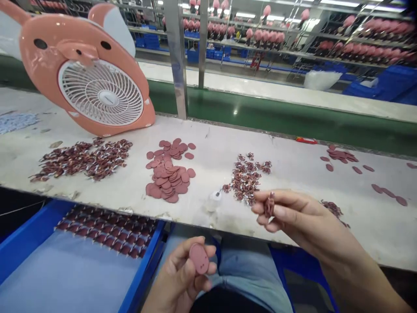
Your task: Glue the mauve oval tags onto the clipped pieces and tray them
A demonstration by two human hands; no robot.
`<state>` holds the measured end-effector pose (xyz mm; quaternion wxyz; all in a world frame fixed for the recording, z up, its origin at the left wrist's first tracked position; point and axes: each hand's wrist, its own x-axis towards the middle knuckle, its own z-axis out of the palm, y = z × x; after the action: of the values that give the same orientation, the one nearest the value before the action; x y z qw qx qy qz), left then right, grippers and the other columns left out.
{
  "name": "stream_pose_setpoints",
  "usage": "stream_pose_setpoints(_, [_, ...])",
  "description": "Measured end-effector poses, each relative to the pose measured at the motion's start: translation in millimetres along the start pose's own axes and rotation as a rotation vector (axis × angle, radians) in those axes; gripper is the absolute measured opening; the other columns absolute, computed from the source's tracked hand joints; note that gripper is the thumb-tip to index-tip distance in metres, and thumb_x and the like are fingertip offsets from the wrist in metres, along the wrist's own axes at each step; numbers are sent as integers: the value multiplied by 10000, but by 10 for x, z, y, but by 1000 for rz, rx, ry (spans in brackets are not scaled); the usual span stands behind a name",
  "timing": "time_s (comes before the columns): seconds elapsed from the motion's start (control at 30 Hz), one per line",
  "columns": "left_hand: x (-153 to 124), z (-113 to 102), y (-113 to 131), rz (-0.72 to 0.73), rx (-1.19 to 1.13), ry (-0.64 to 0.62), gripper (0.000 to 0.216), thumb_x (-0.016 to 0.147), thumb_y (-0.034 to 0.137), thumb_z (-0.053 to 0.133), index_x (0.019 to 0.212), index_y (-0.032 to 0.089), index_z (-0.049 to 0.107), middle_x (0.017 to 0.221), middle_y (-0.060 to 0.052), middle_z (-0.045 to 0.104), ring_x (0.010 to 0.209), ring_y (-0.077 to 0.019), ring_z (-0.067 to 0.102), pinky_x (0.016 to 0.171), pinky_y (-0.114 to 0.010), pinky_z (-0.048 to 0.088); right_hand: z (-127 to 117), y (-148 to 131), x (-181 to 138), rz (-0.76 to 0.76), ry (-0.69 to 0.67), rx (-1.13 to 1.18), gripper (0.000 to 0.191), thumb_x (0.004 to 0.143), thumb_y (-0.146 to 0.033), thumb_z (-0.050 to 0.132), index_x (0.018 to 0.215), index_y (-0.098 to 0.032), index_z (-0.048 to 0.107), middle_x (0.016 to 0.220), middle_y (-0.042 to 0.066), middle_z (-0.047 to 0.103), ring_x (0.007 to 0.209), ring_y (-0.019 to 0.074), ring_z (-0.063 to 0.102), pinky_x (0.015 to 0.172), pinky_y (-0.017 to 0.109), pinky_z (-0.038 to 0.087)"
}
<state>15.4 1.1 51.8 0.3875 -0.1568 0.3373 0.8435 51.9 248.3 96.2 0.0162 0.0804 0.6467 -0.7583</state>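
Note:
Between the thumb and fingers of my left hand is a flat reddish-brown oval disc with small holes near one end, held above my lap. My right hand pinches a small dark red figure-like piece over the table's front part. Just beyond that hand lies a pile of similar small dark red pieces. A heap of oval discs is spread left of it. A small white bottle with a dark thin tip stands between the two piles.
An orange animal-shaped fan stands at the back left, behind a pile of brown pieces. A blue bin with rows of brown parts sits below the table edge. More discs and a red cutter-like tool lie at right.

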Motion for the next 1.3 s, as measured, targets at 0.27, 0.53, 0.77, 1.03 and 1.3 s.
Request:
stream_pose_setpoints(0.27, [-35, -125, -131, -93, -2, -191, 307, 682, 322, 829, 959, 211, 755, 824, -25, 752, 702, -135, 715, 510, -149, 549, 480, -40, -162, -169, -312, -447, 267, 935, -192, 609, 1134, -361, 667, 969, -29, 689, 876, 93, 656, 778, 185, 525])
stream_pose_setpoints(0.53, [-123, -160, -153, -79, 24, -181, 302, 704, 325, 815, 956, 169, 756, 756, -36, 727, 704, -131, 688, 532, -151, 555, 576, -37, -166, -204, -356, -588, 307, 894, -127, 647, 1128, -324, 645, 931, -66, 693, 798, 59, 639, 725, 147, 504])
stream_pose_setpoints(0.77, [-106, -144, -155, -78, 25, -197, 281, 706, 329, 811, 934, 171, 765, 744, -34, 733, 671, -122, 685, 525, -146, 555, 600, -48, -144, -223, -369, -617, 178, 899, -150, 650, 1037, -261, 661, 894, -45, 711, 785, 76, 659, 728, 165, 518])
stream_pose_setpoints(1.03, [-122, -156, -162, -84, 13, -201, 287, 716, 320, 804, 958, 171, 763, 759, -30, 734, 676, -122, 682, 500, -147, 563, 592, -44, -164, -231, -397, -663, 173, 899, -139, 638, 1023, -258, 651, 890, -45, 710, 781, 77, 660, 723, 176, 514])
stream_pose_setpoints(1.3, [-110, -149, -165, -115, 39, -159, 306, 683, 349, 824, 928, 176, 765, 714, -22, 705, 661, -122, 674, 476, -136, 536, 611, -33, -160, -275, -402, -742, 170, 905, -147, 625, 1034, -257, 631, 917, -37, 714, 819, 92, 666, 736, 189, 512])
